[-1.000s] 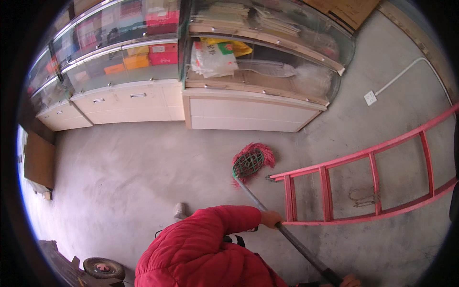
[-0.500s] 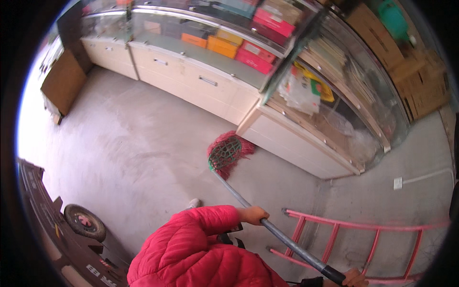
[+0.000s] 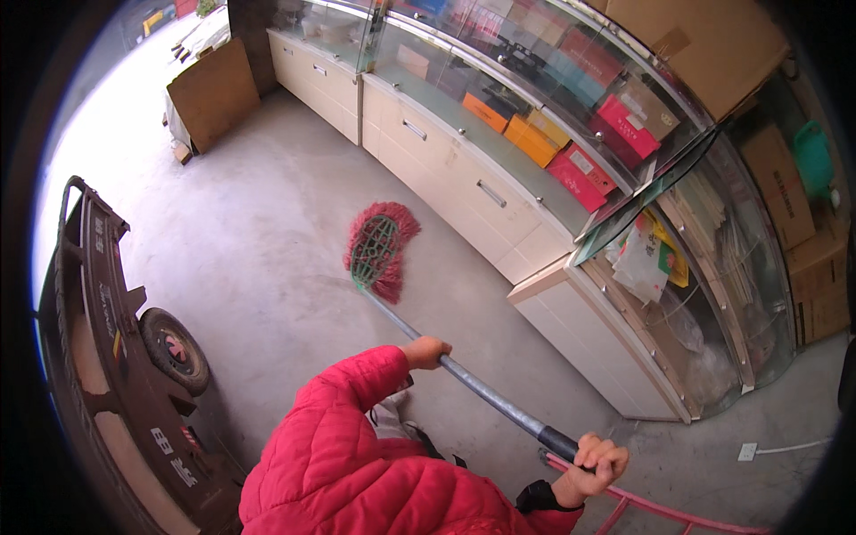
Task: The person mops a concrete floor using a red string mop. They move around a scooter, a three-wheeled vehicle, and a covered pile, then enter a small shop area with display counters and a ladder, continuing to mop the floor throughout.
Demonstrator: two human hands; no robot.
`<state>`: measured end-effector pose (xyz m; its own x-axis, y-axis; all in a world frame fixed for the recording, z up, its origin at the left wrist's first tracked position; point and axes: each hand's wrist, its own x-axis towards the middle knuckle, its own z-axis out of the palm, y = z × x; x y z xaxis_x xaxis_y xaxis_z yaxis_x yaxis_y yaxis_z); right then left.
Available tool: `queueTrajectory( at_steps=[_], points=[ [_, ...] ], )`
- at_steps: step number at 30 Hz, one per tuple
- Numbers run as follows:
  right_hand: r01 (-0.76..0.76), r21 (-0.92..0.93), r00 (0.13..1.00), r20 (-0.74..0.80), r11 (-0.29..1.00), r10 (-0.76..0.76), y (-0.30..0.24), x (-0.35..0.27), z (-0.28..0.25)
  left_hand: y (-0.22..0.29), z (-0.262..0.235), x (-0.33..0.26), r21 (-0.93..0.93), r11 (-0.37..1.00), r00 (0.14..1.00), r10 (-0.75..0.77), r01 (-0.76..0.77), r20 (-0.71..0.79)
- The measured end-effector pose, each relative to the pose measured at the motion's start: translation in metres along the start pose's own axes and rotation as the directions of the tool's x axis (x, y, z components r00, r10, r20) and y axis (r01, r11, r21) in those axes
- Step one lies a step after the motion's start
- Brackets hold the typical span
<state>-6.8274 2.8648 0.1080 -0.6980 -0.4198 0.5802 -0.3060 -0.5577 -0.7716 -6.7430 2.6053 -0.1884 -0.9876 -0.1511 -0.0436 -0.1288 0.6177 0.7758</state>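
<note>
Both left hand (image 3: 428,352) and right hand (image 3: 601,465) grip the mop handle (image 3: 499,406); swung too wide, the mop head (image 3: 378,251) could strike the cabinet (image 3: 456,171) along its bottom edge.

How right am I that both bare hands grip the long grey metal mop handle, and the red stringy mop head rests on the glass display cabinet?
The resting place is wrong: the head view shows the red stringy mop head on the smooth grey floor. The left hand and right hand do both grip the long grey metal mop handle.
</note>
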Motion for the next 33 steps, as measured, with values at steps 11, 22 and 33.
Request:
queueTrajectory(
  at_steps=[11, 22, 33],
  points=[
    [0.293, 0.25, 0.875, -0.46, 0.923, -0.153, -0.114, -0.045, -0.079, 0.131, 0.063, -0.018, 0.057, 0.975, 0.945, 0.195, -0.216, 0.263],
    [0.125, -0.22, 0.799, -0.556, 0.967, -0.23, -0.101, -0.034, -0.012, 0.094, 0.082, -0.051, -0.224, 0.947, 0.948, 0.271, -0.231, 0.167],
    [0.176, 0.017, 0.981, -0.085, 0.984, -0.174, 0.047, 0.044, 0.234, -0.074, -0.119, -0.126, -0.125, 0.992, 0.995, 0.005, -0.017, -0.096]
  ],
)
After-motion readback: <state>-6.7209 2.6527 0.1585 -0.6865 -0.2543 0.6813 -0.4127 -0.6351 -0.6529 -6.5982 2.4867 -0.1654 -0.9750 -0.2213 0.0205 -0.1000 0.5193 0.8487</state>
